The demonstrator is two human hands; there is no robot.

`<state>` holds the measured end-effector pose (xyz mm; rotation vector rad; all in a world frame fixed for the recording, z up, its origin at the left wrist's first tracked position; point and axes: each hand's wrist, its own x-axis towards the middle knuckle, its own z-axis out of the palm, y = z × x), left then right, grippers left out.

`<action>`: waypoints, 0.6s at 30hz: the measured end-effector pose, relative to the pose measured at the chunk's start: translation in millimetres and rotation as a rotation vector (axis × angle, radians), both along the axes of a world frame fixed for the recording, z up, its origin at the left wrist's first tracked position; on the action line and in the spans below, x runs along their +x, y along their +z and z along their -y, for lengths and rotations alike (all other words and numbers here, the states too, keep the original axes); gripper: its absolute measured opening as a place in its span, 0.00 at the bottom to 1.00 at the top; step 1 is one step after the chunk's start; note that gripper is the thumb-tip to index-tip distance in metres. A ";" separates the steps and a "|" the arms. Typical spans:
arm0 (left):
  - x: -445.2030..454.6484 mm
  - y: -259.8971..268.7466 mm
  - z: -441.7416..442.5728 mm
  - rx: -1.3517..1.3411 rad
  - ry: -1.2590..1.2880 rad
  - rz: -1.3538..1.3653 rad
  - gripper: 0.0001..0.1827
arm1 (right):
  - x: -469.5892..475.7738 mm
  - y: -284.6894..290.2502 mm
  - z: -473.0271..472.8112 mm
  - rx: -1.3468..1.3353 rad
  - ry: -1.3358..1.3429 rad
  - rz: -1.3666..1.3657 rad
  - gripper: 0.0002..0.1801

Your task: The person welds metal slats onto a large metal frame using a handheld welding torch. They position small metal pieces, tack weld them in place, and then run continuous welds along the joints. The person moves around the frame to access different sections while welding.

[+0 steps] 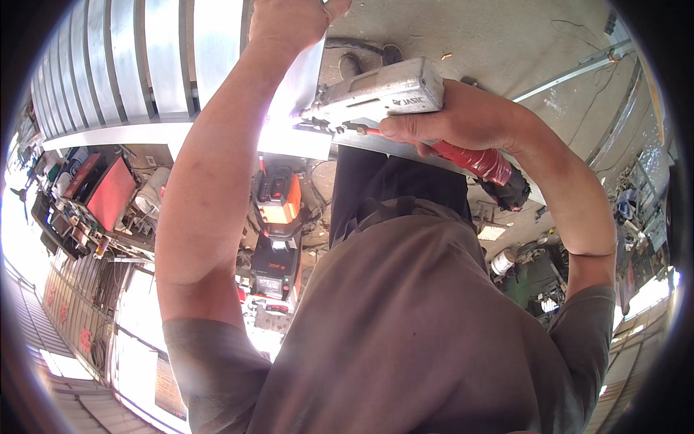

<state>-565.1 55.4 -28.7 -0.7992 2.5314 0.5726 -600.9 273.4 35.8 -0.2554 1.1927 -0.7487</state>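
My right hand [434, 122] grips a handheld welding gun [387, 92] with a pale metal body bearing the Jasic name and a red-wrapped handle. A bright white-violet glow surrounds its nozzle, at the edge of a slatted panel of shiny metal [127, 59]. Glare hides the exact contact point. My left hand [295, 21] is over the panel's right part near the top edge, thumb spread outward. Its fingers are partly cut off by the frame, and whether it grasps the metal cannot be seen. A flat metal bar [374, 145] runs below the gun, across my dark trousers.
An orange and black machine [279, 195] stands lower left of the gun, above a black Jasic machine [276, 268]. A red box [111, 192] sits among clutter at left. Dark shoes [349, 65] and a long metal strip [564, 73] are on the concrete floor.
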 end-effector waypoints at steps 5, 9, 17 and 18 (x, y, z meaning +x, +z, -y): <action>-5.0 5.9 -2.9 -0.017 0.023 0.057 0.64 | -1.9 0.2 -4.0 -0.004 0.006 -0.004 0.32; -4.5 14.1 -5.3 0.031 0.045 0.052 0.64 | -0.3 -2.6 -6.7 -0.022 -0.007 0.008 0.32; -10.9 19.8 -5.9 -0.003 0.023 0.103 0.64 | 1.0 -2.3 -12.2 -0.005 -0.015 0.007 0.31; -11.5 19.7 -5.7 0.005 0.038 0.127 0.64 | 2.1 -0.8 -12.9 -0.003 -0.028 -0.008 0.30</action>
